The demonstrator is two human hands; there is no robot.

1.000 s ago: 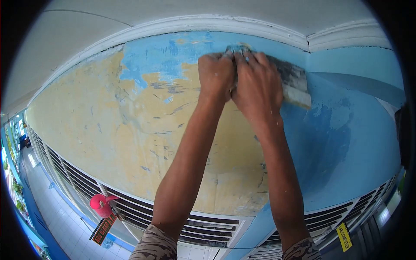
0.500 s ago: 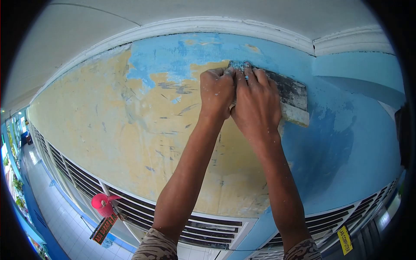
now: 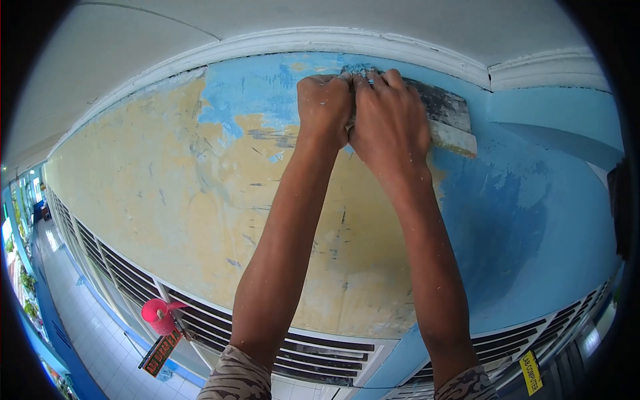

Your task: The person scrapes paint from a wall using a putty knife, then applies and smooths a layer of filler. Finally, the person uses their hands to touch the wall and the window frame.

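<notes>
High on the wall (image 3: pixel 267 180), my left hand (image 3: pixel 324 107) and my right hand (image 3: pixel 392 120) are side by side, closed on a wide, flat scraper (image 3: pixel 450 110). Its dark blade and pale lower edge stick out to the right of my right hand. Both hands cover the scraper's left part. Loose blue paint flakes (image 3: pixel 360 69) gather along its top edge, just above my fingertips. Bare yellowish wall with dark scratches lies to the left and below, while blue paint (image 3: pixel 247 90) surrounds the upper area.
White moulding (image 3: pixel 320 41) runs between wall and ceiling, close above my hands. Slatted vents (image 3: pixel 327 353) line the wall's bottom. A pink dipper (image 3: pixel 160 316) hangs at lower left by a sign (image 3: pixel 161 353). A yellow sign (image 3: pixel 531 373) is at lower right.
Both hands and the scraper have moved up the wall, closer to the moulding. More blue flakes are bunched at the scraper's top edge.
</notes>
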